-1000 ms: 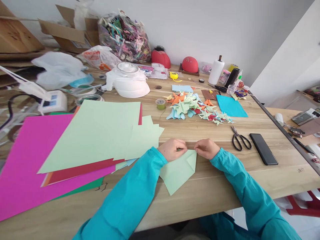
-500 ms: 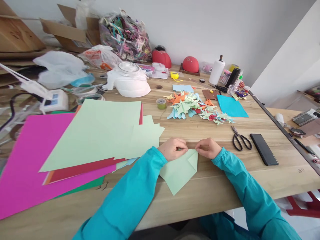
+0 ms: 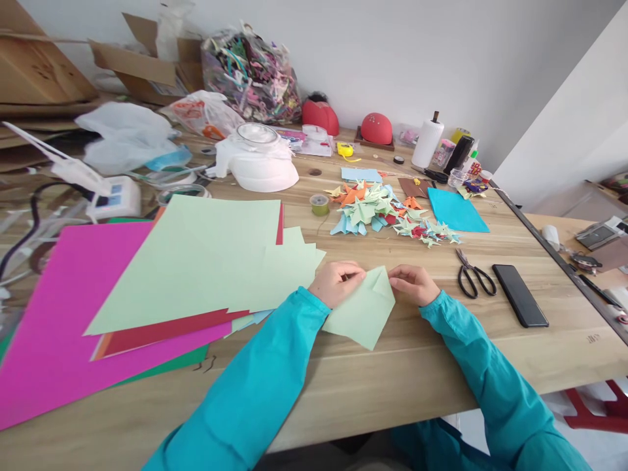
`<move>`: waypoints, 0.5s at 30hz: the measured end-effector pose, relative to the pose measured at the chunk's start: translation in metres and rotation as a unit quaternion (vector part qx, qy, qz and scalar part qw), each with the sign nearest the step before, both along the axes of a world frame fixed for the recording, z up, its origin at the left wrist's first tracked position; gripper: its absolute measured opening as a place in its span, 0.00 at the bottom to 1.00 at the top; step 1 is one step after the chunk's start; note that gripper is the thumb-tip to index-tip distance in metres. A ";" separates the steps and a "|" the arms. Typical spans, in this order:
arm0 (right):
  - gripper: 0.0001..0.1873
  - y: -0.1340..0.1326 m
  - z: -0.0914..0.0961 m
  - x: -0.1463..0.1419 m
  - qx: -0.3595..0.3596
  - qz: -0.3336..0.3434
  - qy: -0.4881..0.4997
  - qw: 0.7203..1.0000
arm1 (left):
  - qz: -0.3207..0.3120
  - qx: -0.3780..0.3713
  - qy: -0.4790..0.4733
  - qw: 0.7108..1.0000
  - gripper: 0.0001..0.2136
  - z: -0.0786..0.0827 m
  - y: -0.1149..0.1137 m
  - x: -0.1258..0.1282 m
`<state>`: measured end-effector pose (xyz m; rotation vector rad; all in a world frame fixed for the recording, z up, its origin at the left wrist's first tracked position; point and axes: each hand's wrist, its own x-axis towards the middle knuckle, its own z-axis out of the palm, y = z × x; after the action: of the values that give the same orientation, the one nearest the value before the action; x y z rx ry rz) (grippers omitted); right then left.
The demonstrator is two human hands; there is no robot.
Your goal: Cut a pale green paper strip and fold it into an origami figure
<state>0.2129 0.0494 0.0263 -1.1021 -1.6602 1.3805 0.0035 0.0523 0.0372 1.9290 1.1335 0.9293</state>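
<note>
Between my hands is a pale green sheet of paper [image 3: 364, 313], its upper part folded to a point with a small flap showing. My left hand [image 3: 337, 282] pinches its upper left edge between thumb and fingers. At the upper right edge, the fingertips of my right hand [image 3: 415, 284] are closed on the paper. Beyond them lies a heap of folded paper stars [image 3: 366, 208] in green, orange, blue and red. Left of my left hand, large pale green sheets [image 3: 216, 255] lie over red and magenta sheets [image 3: 93, 275].
Black-handled scissors [image 3: 475, 275] and a black phone [image 3: 520, 294] lie to the right. A turquoise sheet [image 3: 458, 209] rests behind them. A small spool [image 3: 319, 205] stands left of the stars. Bags, boxes and a white cap [image 3: 260, 160] crowd the back left.
The pale green paper has turned and moved up and right, so its folded point now rises between my hands. My left hand has shifted slightly up; my right hand slightly right.
</note>
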 end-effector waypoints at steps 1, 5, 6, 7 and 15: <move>0.17 0.000 -0.002 -0.002 -0.030 0.001 0.008 1.000 | 0.029 0.000 -0.014 0.999 0.13 -0.001 0.001 0.000; 0.19 0.000 -0.006 -0.006 -0.065 -0.040 0.006 0.997 | 0.073 -0.050 -0.061 0.994 0.14 -0.007 0.004 0.001; 0.20 0.001 -0.005 -0.006 -0.060 -0.053 0.006 0.997 | 0.071 -0.070 -0.064 0.993 0.15 -0.008 0.005 0.001; 0.20 0.002 -0.004 -0.005 -0.056 -0.064 0.006 0.996 | 0.068 -0.088 -0.061 0.992 0.15 -0.009 0.005 0.000; 0.21 0.003 0.003 0.003 -0.087 -0.040 -0.002 0.995 | 0.016 -0.197 -0.077 0.977 0.17 -0.007 0.004 -0.003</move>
<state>0.2159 0.0526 0.0295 -1.2570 -1.5047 1.4924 0.0004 0.0566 0.0304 1.4990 1.1592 0.7859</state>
